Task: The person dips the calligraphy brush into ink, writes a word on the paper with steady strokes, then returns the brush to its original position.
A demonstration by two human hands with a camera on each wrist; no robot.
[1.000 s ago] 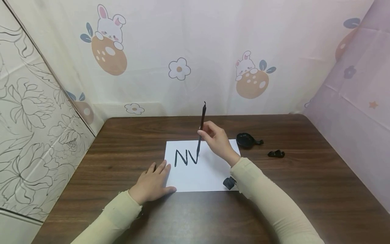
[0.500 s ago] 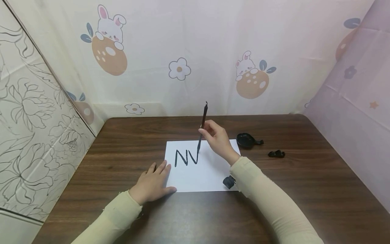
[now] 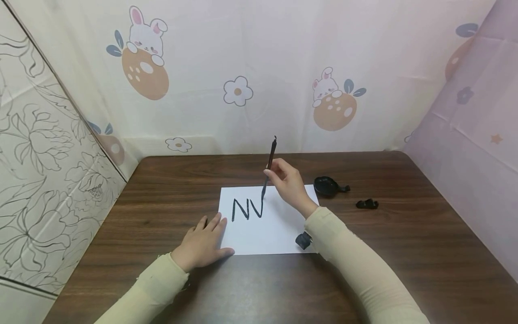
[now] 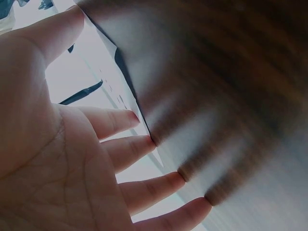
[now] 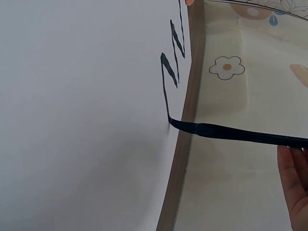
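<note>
Currently, the right hand [image 3: 286, 182] pinches the brush [image 3: 271, 155], slightly tilted, its tip touching the paper [image 3: 275, 236]. The left hand [image 3: 202, 243] grips nothing, fingers spread at the paper's left edge. An N [image 3: 241, 209] is inked, and beside it a V [image 3: 256, 209], whose right arm ends at the tip and looks nearly done; bare paper to the right suggests lettering only part finished. Beyond, on the counter [image 3: 251, 288], sit a black dish [image 3: 325, 186], just beside the paper's corner, and a small black piece [image 3: 367, 204].
</note>
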